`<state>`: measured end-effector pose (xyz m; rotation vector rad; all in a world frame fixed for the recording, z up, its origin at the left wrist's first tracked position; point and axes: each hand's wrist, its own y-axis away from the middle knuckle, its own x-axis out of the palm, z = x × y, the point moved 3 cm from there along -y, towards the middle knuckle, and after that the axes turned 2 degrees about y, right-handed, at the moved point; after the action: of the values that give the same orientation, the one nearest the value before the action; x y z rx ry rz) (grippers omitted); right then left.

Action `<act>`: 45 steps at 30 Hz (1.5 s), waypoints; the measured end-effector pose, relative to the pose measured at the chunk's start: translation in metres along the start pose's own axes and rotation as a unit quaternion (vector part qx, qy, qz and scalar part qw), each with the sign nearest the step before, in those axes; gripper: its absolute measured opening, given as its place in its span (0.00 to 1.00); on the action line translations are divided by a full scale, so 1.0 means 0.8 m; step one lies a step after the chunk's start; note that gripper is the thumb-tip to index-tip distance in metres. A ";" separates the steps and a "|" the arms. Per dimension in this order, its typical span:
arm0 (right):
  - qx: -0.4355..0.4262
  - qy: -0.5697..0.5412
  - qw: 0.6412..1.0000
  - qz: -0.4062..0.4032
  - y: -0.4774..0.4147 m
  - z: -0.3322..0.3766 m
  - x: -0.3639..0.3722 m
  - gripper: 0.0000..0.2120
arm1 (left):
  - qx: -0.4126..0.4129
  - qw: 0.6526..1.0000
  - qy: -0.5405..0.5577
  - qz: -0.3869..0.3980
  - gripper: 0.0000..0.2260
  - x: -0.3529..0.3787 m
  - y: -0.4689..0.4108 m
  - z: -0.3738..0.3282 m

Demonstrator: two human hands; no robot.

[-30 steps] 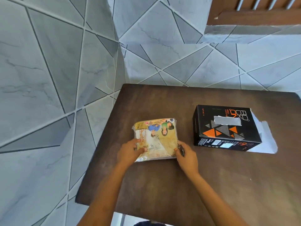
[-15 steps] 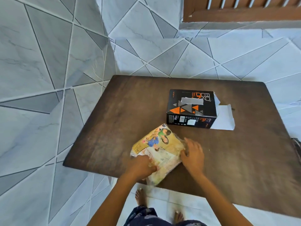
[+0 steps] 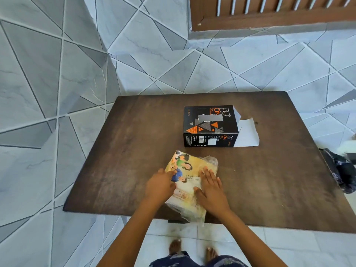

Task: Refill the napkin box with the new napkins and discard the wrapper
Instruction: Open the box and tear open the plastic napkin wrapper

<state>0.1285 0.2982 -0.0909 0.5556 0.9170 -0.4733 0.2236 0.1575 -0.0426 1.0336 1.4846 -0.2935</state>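
Note:
A yellow plastic-wrapped napkin pack (image 3: pixel 187 171) with a cartoon print lies tilted at the near edge of the dark wooden table (image 3: pixel 119 151), its near end hanging over the edge. My left hand (image 3: pixel 159 186) grips its left side. My right hand (image 3: pixel 210 186) lies flat on its right side, fingers spread. Beyond it stands the black napkin box (image 3: pixel 210 126) with orange and grey triangles, a grey slot on top and its white right end flap (image 3: pixel 247 134) folded open on the table.
A dark patterned bag (image 3: pixel 344 170) sits past the table's right edge. Grey tiled floor and wall surround the table, with a brown slatted wooden frame (image 3: pixel 269 14) above. My bare feet (image 3: pixel 192 248) show below the near edge.
The pack has been dragged toward me from the table's middle to its near edge and turned askew. My right hand shifted from its corner onto its top. The view pulled back.

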 end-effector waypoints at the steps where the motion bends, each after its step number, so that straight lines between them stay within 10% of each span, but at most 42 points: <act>1: 0.015 -0.011 1.000 0.004 -0.008 -0.006 -0.009 0.34 | 0.008 1.000 -0.011 0.003 0.18 -0.002 0.001 -0.008; 11: -0.011 0.031 0.999 -0.011 -0.004 -0.008 -0.053 0.24 | 0.093 0.988 0.037 -0.114 0.14 0.013 0.005 -0.029; 17: 0.024 -0.025 0.997 -0.071 0.010 -0.019 -0.052 0.22 | 0.115 0.993 0.029 -0.004 0.30 0.035 0.003 -0.031; 29: -0.092 0.306 0.941 -0.114 -0.014 0.005 -0.040 0.11 | 0.108 0.994 -0.005 0.031 0.32 0.024 -0.010 -0.034; 45: -0.033 0.117 0.959 -0.257 -0.014 -0.006 -0.041 0.09 | 0.103 0.994 0.024 0.035 0.31 0.022 -0.005 -0.029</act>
<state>0.1017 0.2975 -0.0687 0.3096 1.3082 -0.8534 0.2080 0.1795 -0.0548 1.2623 1.4793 -0.3794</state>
